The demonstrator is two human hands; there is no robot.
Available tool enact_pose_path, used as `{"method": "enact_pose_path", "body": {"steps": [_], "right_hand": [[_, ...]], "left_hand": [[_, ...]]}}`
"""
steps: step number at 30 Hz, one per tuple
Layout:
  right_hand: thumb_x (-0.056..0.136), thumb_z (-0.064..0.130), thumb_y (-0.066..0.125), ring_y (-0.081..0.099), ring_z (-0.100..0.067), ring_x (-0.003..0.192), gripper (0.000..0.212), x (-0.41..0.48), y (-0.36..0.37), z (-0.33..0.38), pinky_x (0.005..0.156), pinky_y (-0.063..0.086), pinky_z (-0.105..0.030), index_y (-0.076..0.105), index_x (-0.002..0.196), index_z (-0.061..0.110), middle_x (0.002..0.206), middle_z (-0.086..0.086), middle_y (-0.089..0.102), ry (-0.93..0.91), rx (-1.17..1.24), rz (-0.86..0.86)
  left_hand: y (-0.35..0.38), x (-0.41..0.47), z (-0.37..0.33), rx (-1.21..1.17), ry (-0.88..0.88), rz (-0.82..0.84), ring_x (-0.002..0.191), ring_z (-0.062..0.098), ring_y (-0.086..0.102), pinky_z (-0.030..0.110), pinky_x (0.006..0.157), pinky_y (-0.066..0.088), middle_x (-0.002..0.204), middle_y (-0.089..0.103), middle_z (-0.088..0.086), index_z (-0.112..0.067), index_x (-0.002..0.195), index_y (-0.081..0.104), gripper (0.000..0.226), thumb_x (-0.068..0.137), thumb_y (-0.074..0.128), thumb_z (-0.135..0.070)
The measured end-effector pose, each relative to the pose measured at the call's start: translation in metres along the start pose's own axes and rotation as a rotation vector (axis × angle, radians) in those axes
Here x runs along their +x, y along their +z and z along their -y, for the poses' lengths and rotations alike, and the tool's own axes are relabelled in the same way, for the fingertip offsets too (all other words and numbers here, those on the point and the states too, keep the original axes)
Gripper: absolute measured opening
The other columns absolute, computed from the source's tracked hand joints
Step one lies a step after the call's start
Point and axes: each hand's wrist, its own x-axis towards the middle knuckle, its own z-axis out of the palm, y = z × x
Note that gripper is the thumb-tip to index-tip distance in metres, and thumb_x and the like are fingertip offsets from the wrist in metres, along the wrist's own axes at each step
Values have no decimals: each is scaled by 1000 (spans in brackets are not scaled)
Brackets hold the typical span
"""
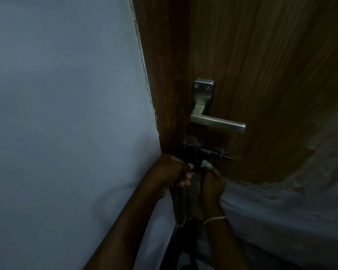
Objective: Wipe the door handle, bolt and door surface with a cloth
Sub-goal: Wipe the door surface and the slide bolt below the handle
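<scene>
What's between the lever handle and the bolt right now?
In the head view, only a short shadowed strip of door separates the lever handle from the bolt; the right hand holds the cloth below the bolt.

Dim light; pale grey wall (66, 114) at left; white sheeting (281, 211) lower right.

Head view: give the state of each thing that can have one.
door: appears shut.
door handle: lever level, untouched.
bolt: whether slid home, cannot tell.
cloth: bunched, hanging below the bolt.
right hand: grips the cloth.
left hand: fingers curled; what it holds, unclear.
</scene>
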Motion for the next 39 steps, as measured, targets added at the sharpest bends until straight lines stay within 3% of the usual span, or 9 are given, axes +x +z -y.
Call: {"method": "enact_pose_path", "body": {"steps": [2, 4, 10, 16, 22, 27, 31, 37, 39], "right_hand": [[93, -1, 58, 68, -15, 82, 22, 3, -7, 9, 72, 52, -19, 72, 101, 13, 87, 2, 71, -198, -116, -62], [89, -2, 59, 63, -11, 67, 20, 3, -9, 18, 62, 49, -22, 74, 92, 11, 75, 3, 68, -347, -188, -48], [86, -5, 61, 63, -20, 55, 31, 10, -6, 23, 52, 50, -27, 65, 67, 19, 62, -5, 66, -340, -149, -14], [94, 0, 55, 65, -18, 56, 26, 5, -25, 19, 44, 45, -22, 71, 87, 20, 82, -9, 74, -273, 32, -71], [94, -4, 55, 64, -12, 67, 22, 12, -54, 42, 58, 53, -22, 71, 95, 12, 80, -7, 71, -538, -174, -14], [96, 3, 56, 67, -35, 75, 16, 17, -75, 39, 67, 55, -43, 70, 101, 7, 85, -15, 70, -458, -173, -130], [98, 3, 51, 67, -28, 70, 22, 12, -72, 39, 55, 52, -24, 68, 111, 8, 89, -14, 72, -404, -112, -55], [98, 11, 56, 62, -26, 67, 20, 1, -65, 42, 62, 49, -41, 69, 88, 22, 78, -6, 69, -367, -168, -22], [96, 11, 60, 56, -21, 66, 22, -4, -65, 47, 63, 47, -41, 67, 79, 23, 72, -4, 64, -355, -165, -6]], "left_hand": [[0, 1, 0, 2, -6, -5, 40, 5, 59, 15, 41, 46, 50, 65, -3, -3, 82, 70, 18, 95, 65, -16], [1, 2, -2, -2, -3, -10, 41, 6, 59, 15, 41, 46, 53, 65, -1, -1, 85, 70, 17, 94, 66, -15], [4, 3, 1, 15, -22, -32, 38, 5, 56, 14, 39, 44, 65, 61, 7, 9, 111, 65, 27, 96, 63, -14], [4, 8, 7, 12, -37, -37, 40, 6, 57, 15, 39, 44, 66, 62, 7, 5, 103, 66, 20, 96, 64, -14], [6, 21, 21, -12, -68, -54, 41, 8, 59, 17, 42, 48, 66, 63, 8, -9, 83, 60, 14, 95, 65, -14], [15, 36, 34, -39, -106, -76, 50, 14, 62, 19, 46, 53, 72, 64, 9, -10, 86, 57, 14, 97, 63, -15], [25, 53, 44, -104, -122, -111, 60, 17, 63, 22, 49, 55, 76, 62, 9, -11, 87, 56, 12, 97, 61, -13], [47, 70, 53, -54, -46, -173, 92, 31, 65, 42, 92, 53, 95, 66, 15, -13, 80, 59, 19, 98, 58, -12], [49, 67, 50, 49, -44, -160, 113, 33, 62, 44, 106, 47, 117, 66, 15, -6, 103, 68, 20, 98, 60, -24]]}}
